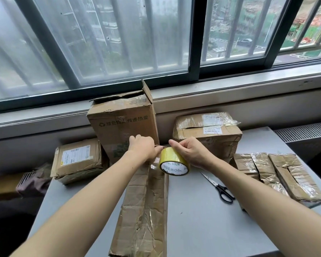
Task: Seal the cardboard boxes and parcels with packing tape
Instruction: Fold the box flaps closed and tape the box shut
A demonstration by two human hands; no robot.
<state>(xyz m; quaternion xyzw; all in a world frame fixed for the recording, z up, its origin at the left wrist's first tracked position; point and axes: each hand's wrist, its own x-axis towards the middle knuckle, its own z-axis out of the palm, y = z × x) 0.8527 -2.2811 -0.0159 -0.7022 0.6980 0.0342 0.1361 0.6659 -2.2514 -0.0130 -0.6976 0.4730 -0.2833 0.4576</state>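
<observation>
A long, crumpled cardboard box (145,206) lies lengthwise on the grey table (202,219), running away from me. At its far end my left hand (143,148) curls over the box's end, where a short strip of clear tape leads to the roll. My right hand (190,152) grips a yellow roll of packing tape (173,163) with a white core, held just right of the box's far end. Black-handled scissors (220,188) lie on the table to the right of the box.
A tall box (122,123) with a raised flap stands behind my hands. A taped box (208,132) sits at the back right, a labelled parcel (78,160) at the left, and two long taped parcels (278,175) at the right. Behind runs the window sill (230,86).
</observation>
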